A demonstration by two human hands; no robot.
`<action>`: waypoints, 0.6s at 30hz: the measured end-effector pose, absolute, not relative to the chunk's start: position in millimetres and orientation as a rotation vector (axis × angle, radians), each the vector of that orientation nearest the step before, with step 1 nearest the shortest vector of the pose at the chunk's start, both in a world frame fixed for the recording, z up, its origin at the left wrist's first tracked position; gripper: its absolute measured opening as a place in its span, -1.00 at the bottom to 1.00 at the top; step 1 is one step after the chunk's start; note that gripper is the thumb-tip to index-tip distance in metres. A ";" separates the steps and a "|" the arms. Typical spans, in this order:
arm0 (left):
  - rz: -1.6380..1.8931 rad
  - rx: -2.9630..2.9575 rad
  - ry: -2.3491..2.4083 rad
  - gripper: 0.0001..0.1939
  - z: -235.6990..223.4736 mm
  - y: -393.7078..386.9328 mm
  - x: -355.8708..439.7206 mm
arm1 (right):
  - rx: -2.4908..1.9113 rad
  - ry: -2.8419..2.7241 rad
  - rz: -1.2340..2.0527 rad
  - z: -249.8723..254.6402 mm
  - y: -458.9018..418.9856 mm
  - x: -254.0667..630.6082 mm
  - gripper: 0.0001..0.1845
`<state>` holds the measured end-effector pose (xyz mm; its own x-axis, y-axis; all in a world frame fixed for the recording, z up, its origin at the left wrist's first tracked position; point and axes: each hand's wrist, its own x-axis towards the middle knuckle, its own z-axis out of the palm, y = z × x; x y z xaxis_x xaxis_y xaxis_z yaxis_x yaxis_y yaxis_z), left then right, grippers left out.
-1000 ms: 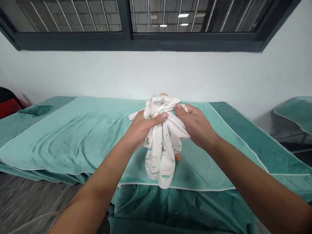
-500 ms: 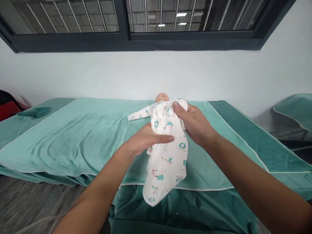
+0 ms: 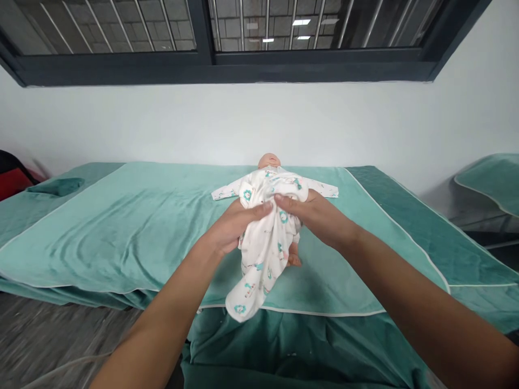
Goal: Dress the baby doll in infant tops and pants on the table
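Note:
A baby doll [image 3: 269,160] lies on its back, head toward the wall, in a white long-sleeved top [image 3: 322,188] with both sleeves spread out. Over its body, my two hands hold a white printed baby garment [image 3: 265,259], bunched at the upper part, its lower end hanging down to a rounded tip. My left hand [image 3: 239,224] grips the left side, thumb on top. My right hand [image 3: 314,213] pinches the other side, its thumb close to the left one. One bare doll foot [image 3: 294,259] shows right of the cloth; the other leg is hidden.
The doll lies on a bed with a light green velvet cover [image 3: 121,227] edged in white piping. A dark-framed window [image 3: 211,67] sits in the white wall behind. At the far left is a red and black object [image 3: 14,181]; at right, another green-covered piece [image 3: 490,181].
My right hand has come down and inward, toward my left. The garment is gathered tighter and its tip has swung left, uncovering the doll's right-hand sleeve and one foot.

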<state>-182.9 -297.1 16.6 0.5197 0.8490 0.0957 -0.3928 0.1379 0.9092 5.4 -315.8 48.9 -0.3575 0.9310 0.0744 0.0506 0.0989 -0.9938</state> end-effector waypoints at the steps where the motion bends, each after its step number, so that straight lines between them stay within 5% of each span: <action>1: 0.874 1.129 0.477 -0.50 15.4 -298.4 -185.5 | -0.984 -1.501 1.344 50.2 -315.3 4.5 -0.52; 5: 0.617 1.229 0.377 -0.37 13.2 -303.6 -191.3 | -0.912 -1.265 1.361 53.8 -314.0 1.8 -0.42; 9: 0.908 1.082 0.469 -0.48 13.6 -302.0 -186.2 | -0.917 -1.246 1.454 51.7 -315.1 4.3 -0.36; 18: 0.972 0.866 0.575 -0.62 25.2 -300.7 -177.5 | -0.977 -1.659 1.633 40.1 -321.4 5.7 -0.54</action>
